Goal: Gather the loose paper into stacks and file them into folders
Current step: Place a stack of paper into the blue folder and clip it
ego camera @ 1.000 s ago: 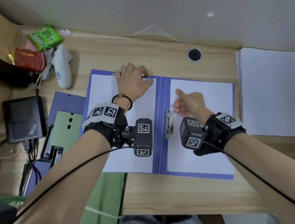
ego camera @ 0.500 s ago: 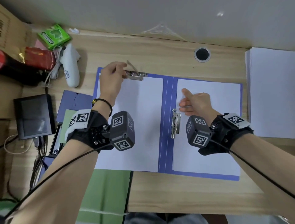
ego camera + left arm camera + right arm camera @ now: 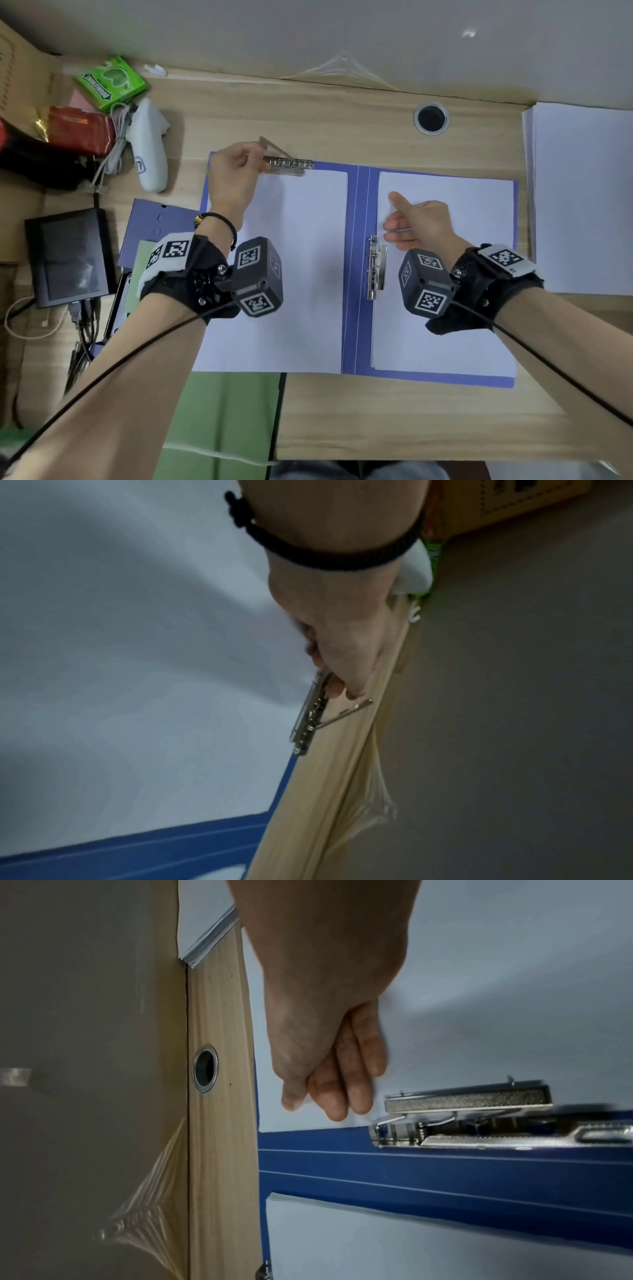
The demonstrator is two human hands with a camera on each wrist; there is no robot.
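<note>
Paper fills both halves of the open blue folder (image 3: 358, 267), which lies flat on the wooden desk (image 3: 342, 113) under both hands. One white stack (image 3: 298, 274) sits on the left cover, below the left hand (image 3: 230, 181); another white stack (image 3: 462, 325) sits on the right cover, under the right hand (image 3: 419, 224). A metal clip (image 3: 289, 165) is fixed at the far edge of the left cover, and a second metal clamp (image 3: 376, 267) lies along the spine, just inward of the right hand.

From the head camera the whole folder shows, along with a further pile of loose sheets (image 3: 582, 195) outward of the right hand. The left wrist camera shows what that view does not: the clip's thin lever (image 3: 346, 712) stands raised off its base, just beyond the fingertips (image 3: 337, 691). The right wrist camera shows the spine clamp (image 3: 479, 1118) from the side, its pressing bar lifted above the base, and the layered edge of the left stack.

The left hand's fingers are curled and pinch the near end of the far-edge clip. The right hand rests on the right stack with fingers (image 3: 346, 1085) extended, lying together and touching the paper beside the clamp, thumb stuck out; it holds nothing.
</note>
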